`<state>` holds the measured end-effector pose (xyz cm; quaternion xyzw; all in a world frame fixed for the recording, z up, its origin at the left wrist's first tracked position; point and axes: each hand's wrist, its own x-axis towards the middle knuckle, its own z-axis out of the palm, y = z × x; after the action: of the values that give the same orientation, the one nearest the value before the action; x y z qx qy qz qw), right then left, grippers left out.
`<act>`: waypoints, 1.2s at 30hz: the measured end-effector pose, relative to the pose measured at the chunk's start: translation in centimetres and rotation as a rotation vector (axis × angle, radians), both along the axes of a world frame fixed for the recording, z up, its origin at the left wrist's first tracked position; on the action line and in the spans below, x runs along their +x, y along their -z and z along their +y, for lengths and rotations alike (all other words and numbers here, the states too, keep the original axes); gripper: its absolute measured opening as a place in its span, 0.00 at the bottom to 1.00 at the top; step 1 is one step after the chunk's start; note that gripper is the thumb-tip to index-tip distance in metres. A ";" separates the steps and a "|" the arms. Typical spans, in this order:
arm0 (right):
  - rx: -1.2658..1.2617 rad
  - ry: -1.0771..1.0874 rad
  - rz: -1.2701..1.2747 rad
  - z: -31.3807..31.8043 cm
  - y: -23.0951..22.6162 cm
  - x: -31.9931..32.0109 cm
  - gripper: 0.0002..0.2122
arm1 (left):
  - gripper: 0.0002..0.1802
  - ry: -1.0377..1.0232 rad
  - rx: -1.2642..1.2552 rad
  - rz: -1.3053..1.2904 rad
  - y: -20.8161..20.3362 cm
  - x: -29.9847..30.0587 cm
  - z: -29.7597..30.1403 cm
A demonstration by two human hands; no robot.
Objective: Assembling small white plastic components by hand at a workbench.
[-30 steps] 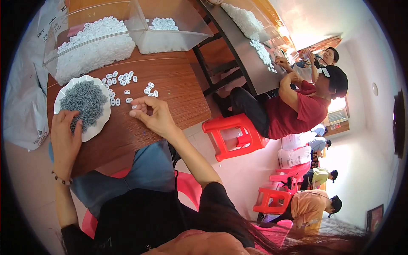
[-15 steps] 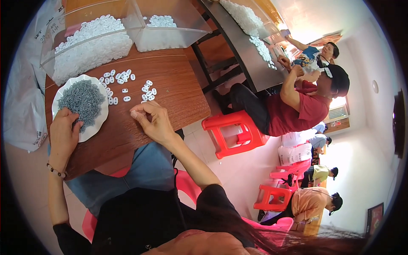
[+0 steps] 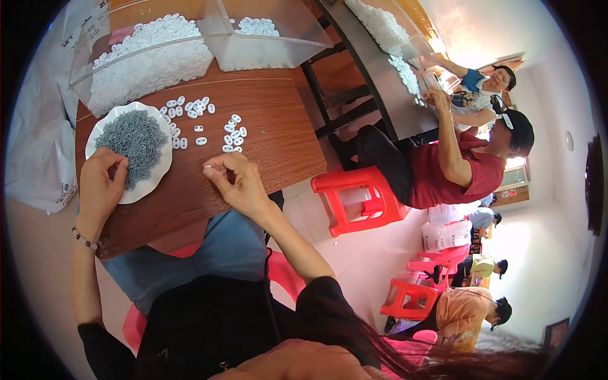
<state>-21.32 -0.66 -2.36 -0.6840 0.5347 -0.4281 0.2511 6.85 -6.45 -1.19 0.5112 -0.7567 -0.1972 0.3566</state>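
Note:
A white scalloped plate [image 3: 163, 166] holds a heap of small grey screw-like pieces [image 3: 134, 142]. At its near left side, my left hand [image 3: 101, 185] has thumb and forefinger closed at the edge of the heap; what lies between the fingertips is too small to make out. Over the tabletop, right of the plate, my right hand [image 3: 240, 182] pinches a small white piece [image 3: 208, 167] between thumb and forefinger. Beyond it lie loose white oval two-hole pieces [image 3: 235, 133], with another group [image 3: 180, 111] beside the plate and a couple between.
Clear plastic bins [image 3: 149, 66] of white pieces stand at the back of the brown table [image 3: 278, 120]. To the right are a red stool [image 3: 358, 199], a co-worker in a dark red shirt [image 3: 456, 164], and a dark table [image 3: 380, 76]. White plastic bags [image 3: 38, 139] hang at left.
The view has shifted slightly, so the table sits a little further right. My left thumb and forefinger have drawn together at the heap. My right hand keeps its pinch.

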 end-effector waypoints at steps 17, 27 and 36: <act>0.019 -0.197 -0.002 -2.5 -3.0 6.1 0.06 | 0.11 0.042 0.560 0.711 -0.5 -0.8 0.5; -0.111 -0.209 0.023 -5.0 -2.4 8.0 0.07 | 0.10 0.070 0.507 0.665 -0.2 -1.2 0.6; -0.215 -0.227 0.064 -5.8 -1.5 7.9 0.02 | 0.08 0.093 0.364 0.511 0.0 -1.8 0.3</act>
<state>-13.44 -6.45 -0.82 -0.7763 0.4126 -0.4299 0.2060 5.08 -6.19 -1.22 0.4654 -0.6175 -0.4673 0.4285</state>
